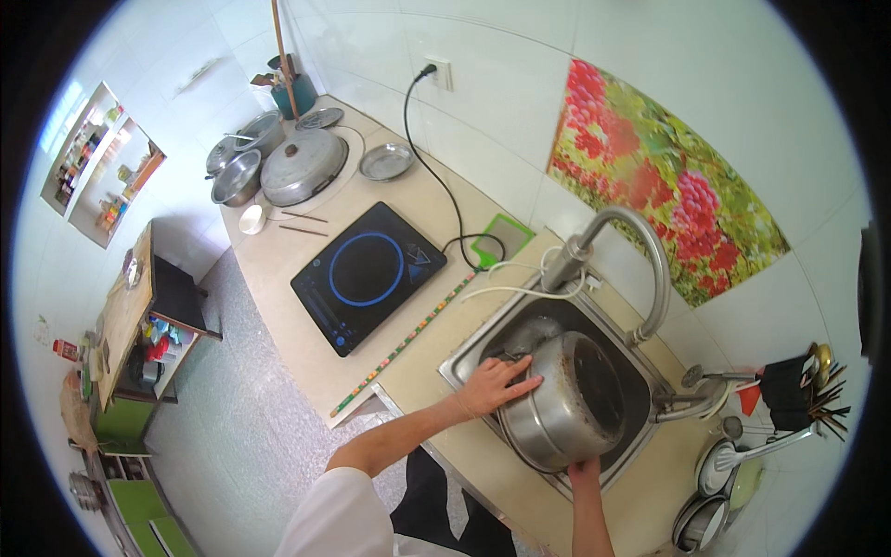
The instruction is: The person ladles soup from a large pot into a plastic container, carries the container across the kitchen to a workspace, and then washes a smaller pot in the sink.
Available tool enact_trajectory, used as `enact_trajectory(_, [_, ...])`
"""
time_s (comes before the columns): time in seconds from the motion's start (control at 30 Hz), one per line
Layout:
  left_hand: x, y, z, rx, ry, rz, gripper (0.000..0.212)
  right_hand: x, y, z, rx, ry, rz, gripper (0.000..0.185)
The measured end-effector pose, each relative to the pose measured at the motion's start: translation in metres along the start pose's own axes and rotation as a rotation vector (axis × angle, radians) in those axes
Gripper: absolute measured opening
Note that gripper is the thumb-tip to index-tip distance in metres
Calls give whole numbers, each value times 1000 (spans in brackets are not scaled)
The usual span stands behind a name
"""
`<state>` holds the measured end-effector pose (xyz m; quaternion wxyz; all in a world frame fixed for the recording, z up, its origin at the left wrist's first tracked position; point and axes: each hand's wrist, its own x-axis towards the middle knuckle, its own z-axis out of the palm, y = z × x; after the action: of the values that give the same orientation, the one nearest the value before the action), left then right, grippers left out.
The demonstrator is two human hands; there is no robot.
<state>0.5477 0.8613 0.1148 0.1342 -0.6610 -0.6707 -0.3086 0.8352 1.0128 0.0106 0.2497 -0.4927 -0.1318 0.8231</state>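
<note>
A large stainless steel pot [550, 411] lies tilted on its side in the metal sink [630, 449], its dark-stained base turned up and to the right. My left hand [493, 385] rests on the pot's upper left side with its fingers spread near a handle. At the pot's lower edge is my right hand [585, 475], its fingers partly hidden beneath the pot. Something wet and shiny shows in the sink behind the pot. The curved faucet [658, 278] stands at the sink's back edge.
An induction cooktop [367, 271] lies left of the sink, its black cord plugged into the wall. Farther back are a lidded wok [299, 167], metal bowls [237, 179], a metal plate [387, 161] and a white bowl [252, 219]. A utensil holder [786, 393] and pans [702, 522] stand at right.
</note>
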Motion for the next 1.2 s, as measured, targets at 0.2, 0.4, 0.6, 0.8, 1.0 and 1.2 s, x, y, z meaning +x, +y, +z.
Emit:
enact_trajectory(0.2, [2, 6, 1, -235, -94, -405, 88, -17, -24, -12, -87, 166, -154, 52])
enact_trajectory(0.4, [-10, -2, 3, -426, -191, -819, 82, -65, -47, 40, -404, 69, -511, 56])
enact_trajectory(0.6, [-14, -57, -24, -442, -275, -846, 51, -93, -48, 116, -810, -46, -775, 34])
enact_trajectory(0.8, [-39, -169, -117, -465, -568, -886, 52, -104, 5, 239, -1071, 44, -535, 27])
enact_trajectory(1.0, [-94, -281, -210, -898, 248, -1352, 44, -45, 120, 332, -794, -176, -235, 27])
enact_trajectory(1.2, [-213, -280, -231, -595, 751, -1594, 23, -14, 226, 407, -621, -158, -86, 24])
